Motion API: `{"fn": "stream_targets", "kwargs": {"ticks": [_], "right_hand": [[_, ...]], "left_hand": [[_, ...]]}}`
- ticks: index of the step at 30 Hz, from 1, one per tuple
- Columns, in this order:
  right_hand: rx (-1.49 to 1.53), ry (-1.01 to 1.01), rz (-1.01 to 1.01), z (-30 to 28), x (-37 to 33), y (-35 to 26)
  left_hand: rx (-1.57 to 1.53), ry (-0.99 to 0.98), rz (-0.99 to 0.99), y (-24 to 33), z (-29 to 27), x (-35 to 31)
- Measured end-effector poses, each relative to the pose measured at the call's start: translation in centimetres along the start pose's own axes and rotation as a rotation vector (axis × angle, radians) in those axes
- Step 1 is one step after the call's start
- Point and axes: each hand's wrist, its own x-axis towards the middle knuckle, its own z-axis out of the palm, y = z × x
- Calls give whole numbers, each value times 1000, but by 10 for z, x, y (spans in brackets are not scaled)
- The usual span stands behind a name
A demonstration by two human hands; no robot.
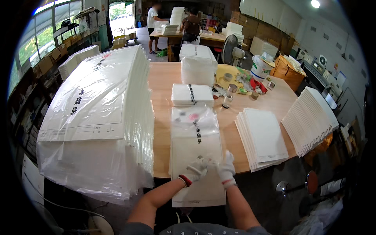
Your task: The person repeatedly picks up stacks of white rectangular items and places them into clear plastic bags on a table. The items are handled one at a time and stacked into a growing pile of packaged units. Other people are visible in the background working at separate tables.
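A clear plastic bag covers the far part of a white paper pad that lies lengthwise before me, its near end past the table edge. Both my hands wear white gloves with red cuffs. My left hand is closed, fingers bent over the middle of the pad and pinching the bag's thin film. At the pad's right edge my right hand is closed on the film too, its thumb side upward. Film stretches faintly between the two hands; its exact edge is blurred.
A tall pile of bagged pads fills the table's left. Beyond my pad stand smaller stacks. White board stacks lie at right, behind them tins, a bucket and a fan. Two people work at a far table.
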Motion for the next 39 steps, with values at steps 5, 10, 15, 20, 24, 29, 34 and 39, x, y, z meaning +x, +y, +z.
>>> {"fn": "stream_targets", "kwargs": {"ticks": [5,10,15,20,24,29,34,39], "right_hand": [[-355,-493,41,42,40,11],[-303,-486,-184,13,21,13],[-354,-611,-383,-27,-46,25],[-280,-893,-61,-81,-70,-18],[-240,-997,-23,-111,-102,-14],[-92,-983,-281,-208,-155,-42],[-85,-1081,-210,-206,-187,-35],[572,-942,157,-238,-169,-13]], "left_hand": [[846,190,111,-104,-50,-26],[-494,404,-625,-79,-63,-34],[-446,277,-717,-22,-79,-85],[-262,281,-677,1,-79,-140],[-125,126,-803,49,-97,-171],[-215,-14,-630,126,-135,-240],[-463,-139,-574,133,-136,-279],[-297,155,-518,168,-183,-215]]}}
